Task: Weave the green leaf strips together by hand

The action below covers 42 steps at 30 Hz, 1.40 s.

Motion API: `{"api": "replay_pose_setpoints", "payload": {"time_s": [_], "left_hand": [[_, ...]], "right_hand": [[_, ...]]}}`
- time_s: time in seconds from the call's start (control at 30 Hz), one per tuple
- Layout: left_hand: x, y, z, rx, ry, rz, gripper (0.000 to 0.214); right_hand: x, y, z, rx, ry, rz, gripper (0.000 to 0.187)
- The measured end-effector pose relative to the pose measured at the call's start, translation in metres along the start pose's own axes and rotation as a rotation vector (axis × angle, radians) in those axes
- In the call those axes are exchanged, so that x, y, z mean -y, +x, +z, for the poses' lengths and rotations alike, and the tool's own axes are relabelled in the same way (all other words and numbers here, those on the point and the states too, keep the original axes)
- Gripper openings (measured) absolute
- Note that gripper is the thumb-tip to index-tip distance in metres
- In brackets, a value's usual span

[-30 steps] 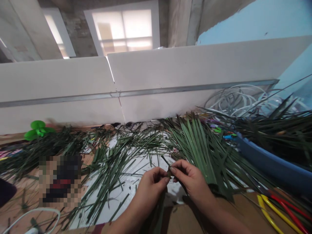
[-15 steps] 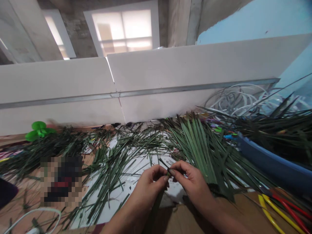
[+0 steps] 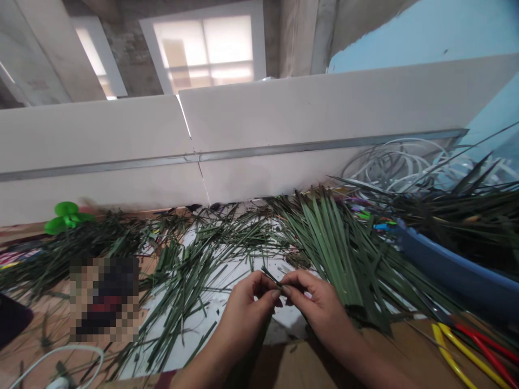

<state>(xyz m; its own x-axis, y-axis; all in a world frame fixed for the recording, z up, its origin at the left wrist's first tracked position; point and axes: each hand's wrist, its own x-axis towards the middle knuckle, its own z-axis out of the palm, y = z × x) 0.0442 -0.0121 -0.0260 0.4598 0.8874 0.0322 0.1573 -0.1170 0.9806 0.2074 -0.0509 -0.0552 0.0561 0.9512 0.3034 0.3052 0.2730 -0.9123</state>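
My left hand and my right hand meet at the front middle, fingertips almost touching. Both pinch a narrow dark green leaf strip, whose tip pokes up to the left between them. The rest of the strip is mostly hidden by my fingers. Cut green leaf pieces lie scattered left of my left hand. Just beyond my right hand fans a bundle of long green leaves, its cut ends toward me.
At right stands a blue basin heaped with dark leaves. Pliers with red and yellow handles lie front right. White coiled strapping is behind. A green small fan and a white cable are at left.
My fingertips have drawn closer around the leaf strip, and its protruding tip has dipped slightly and shows shorter. The view has shifted very little; the surrounding things stay put.
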Motion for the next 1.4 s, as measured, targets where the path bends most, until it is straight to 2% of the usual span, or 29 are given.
{"api": "replay_pose_setpoints", "payload": {"time_s": [0.5,0.73,1.1,1.3,1.4], "left_hand": [[0.012,0.003,0.006,-0.048,-0.203,-0.037,0.016],[0.012,0.002,0.008,-0.05,-0.216,-0.032,0.017],[0.002,0.006,-0.006,0.035,-0.033,-0.138,0.022],[-0.002,0.005,-0.009,0.05,-0.008,-0.077,0.015],[-0.002,0.003,-0.007,0.028,0.053,-0.026,0.012]], "right_hand": [[0.004,0.001,0.0,0.041,0.058,0.033,0.016],[0.003,0.001,0.0,0.049,0.058,0.037,0.016],[0.001,0.002,-0.002,-0.026,-0.047,0.003,0.014],[0.006,-0.002,-0.001,-0.004,-0.168,-0.073,0.015],[0.003,-0.003,-0.001,0.002,-0.157,-0.064,0.015]]}}
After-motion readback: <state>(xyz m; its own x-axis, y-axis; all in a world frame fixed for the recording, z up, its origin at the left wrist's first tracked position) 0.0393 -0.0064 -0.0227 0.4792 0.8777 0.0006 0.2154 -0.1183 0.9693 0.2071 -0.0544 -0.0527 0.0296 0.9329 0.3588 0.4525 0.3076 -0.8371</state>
